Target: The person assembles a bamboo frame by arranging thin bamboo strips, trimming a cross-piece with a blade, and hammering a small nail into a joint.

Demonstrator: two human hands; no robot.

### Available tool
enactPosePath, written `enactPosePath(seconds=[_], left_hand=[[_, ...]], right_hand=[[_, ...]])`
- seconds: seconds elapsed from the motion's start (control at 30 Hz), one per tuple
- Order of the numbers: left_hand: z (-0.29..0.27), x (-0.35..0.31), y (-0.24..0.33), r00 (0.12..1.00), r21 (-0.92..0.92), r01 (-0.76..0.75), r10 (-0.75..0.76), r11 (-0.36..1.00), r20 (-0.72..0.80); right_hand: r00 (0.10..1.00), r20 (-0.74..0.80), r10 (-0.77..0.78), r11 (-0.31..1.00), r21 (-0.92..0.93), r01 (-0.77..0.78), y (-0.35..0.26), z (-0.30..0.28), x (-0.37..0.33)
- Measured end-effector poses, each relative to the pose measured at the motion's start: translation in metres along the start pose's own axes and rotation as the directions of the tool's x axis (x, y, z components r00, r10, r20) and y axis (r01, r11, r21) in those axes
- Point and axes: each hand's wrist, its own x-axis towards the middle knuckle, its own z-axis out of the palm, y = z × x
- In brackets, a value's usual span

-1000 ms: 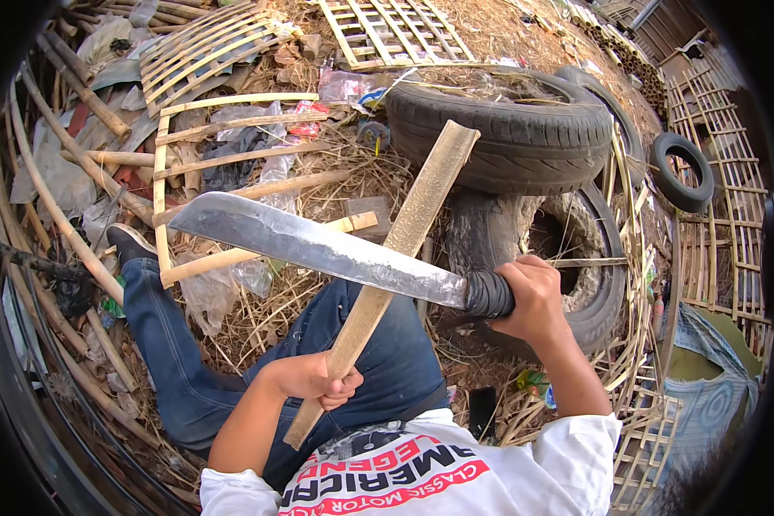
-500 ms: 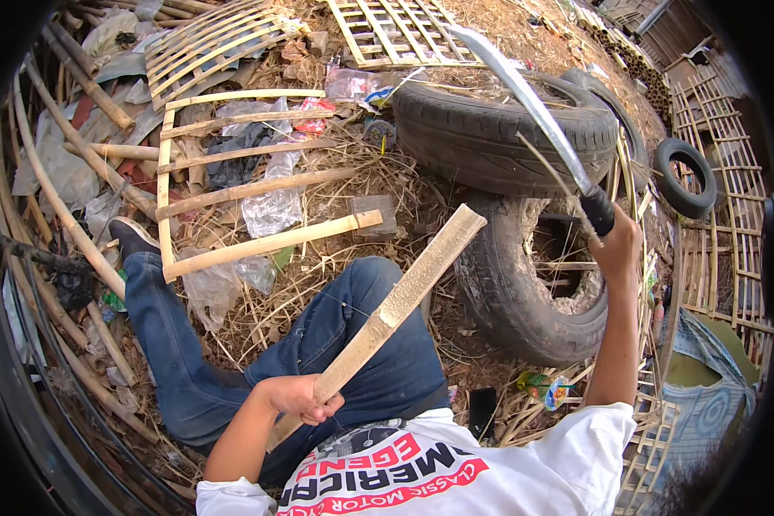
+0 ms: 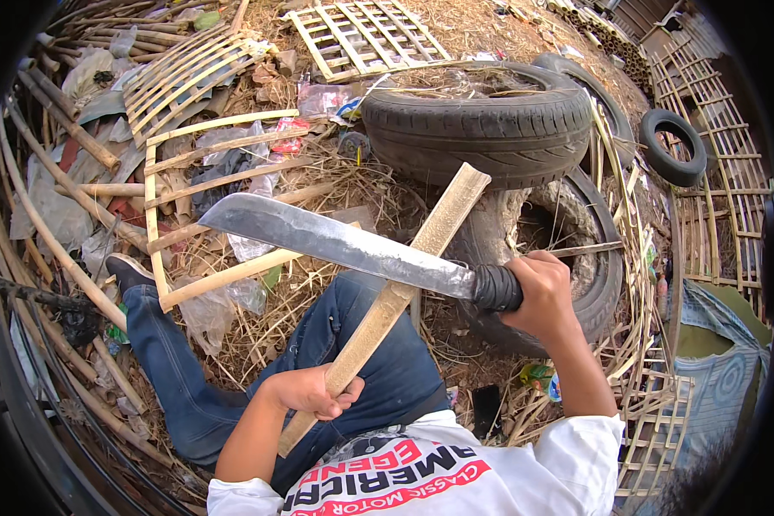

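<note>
Slanting forward and rightward from the gripping fingers of the left hand (image 3: 316, 391) (the nearer one), the pale, flat bamboo strip (image 3: 375, 323) passed beneath the black-handled steel machete (image 3: 353, 249) clasped by the right hand (image 3: 540, 294).

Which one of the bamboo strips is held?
The broad strip in the left hand, crossed by the blade in view; no hand touches the other strips.

Room lies between the bamboo strip (image 3: 365, 340) and right forearm (image 3: 579, 365), with the machete (image 3: 335, 243) and tires (image 3: 477, 136) barring the far side.
</note>
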Motion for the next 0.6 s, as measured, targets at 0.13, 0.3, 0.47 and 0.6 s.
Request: enactPosePath(seconds=[0.13, 0.3, 0.47, 0.6], left_hand=[[0.013, 0.005, 0.001, 0.991, 0.162, -0.081, 0.098, 0.984, -0.097], [0.016, 0.003, 0.004, 0.987, 0.132, 0.001, 0.021, 0.991, -0.162], [-0.022, -0.039, -0.040, 0.995, 0.024, -0.061, 0.063, 0.998, -0.077], [-0.026, -0.036, -0.031, 0.989, -0.190, -0.119, 0.101, 0.974, -0.105]], right_hand=[[1.000, 0.008, -0.010, 0.999, -0.037, 0.011, 0.020, -0.002, 0.010], [0.998, -0.051, 0.029, 0.992, -0.121, -0.035, 0.054, -0.009, 0.012], [0.785, -0.340, 0.517, 0.762, -0.235, -0.604, 0.122, -0.050, 0.013], [0.692, -0.437, 0.574, 0.697, -0.184, -0.694, 0.144, -0.082, -0.040]])
